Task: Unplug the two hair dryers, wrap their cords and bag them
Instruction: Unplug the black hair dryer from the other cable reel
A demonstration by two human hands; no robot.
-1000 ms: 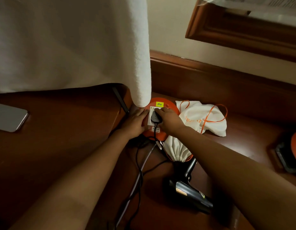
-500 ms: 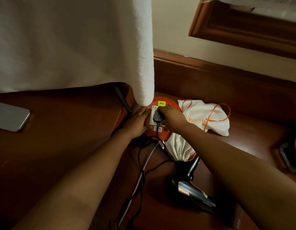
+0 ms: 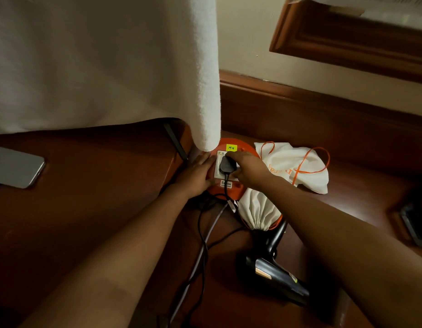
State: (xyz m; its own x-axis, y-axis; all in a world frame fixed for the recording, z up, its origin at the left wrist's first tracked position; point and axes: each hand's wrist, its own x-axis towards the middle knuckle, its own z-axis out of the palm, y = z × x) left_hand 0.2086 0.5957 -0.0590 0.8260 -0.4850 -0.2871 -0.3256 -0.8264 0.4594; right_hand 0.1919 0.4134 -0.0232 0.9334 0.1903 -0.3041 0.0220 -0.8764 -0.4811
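Observation:
An orange round socket reel (image 3: 245, 147) with a white outlet face lies on the wooden floor by the bed. A black plug (image 3: 226, 165) sits in the outlet, and my right hand (image 3: 249, 168) grips it from the right. My left hand (image 3: 198, 174) presses flat on the reel's left side. The plug's black cord (image 3: 201, 223) trails toward me. A black hair dryer (image 3: 274, 271) lies on the floor below my right forearm. One white drawstring bag (image 3: 259, 209) lies gathered by the dryer's handle, another white bag (image 3: 300, 166) with an orange string lies right of the reel.
A white towel or bedsheet (image 3: 110, 62) hangs down over the reel's upper left. A phone (image 3: 14, 168) lies on the wooden surface at left. A grey cable (image 3: 205, 245) runs beside the black cord. A dark and orange object (image 3: 418, 223) sits at the right edge.
The view shifted slightly. My right hand's grip on the plug has tightened and moved a little; the plug still sits in the outlet. My left hand stays on the reel.

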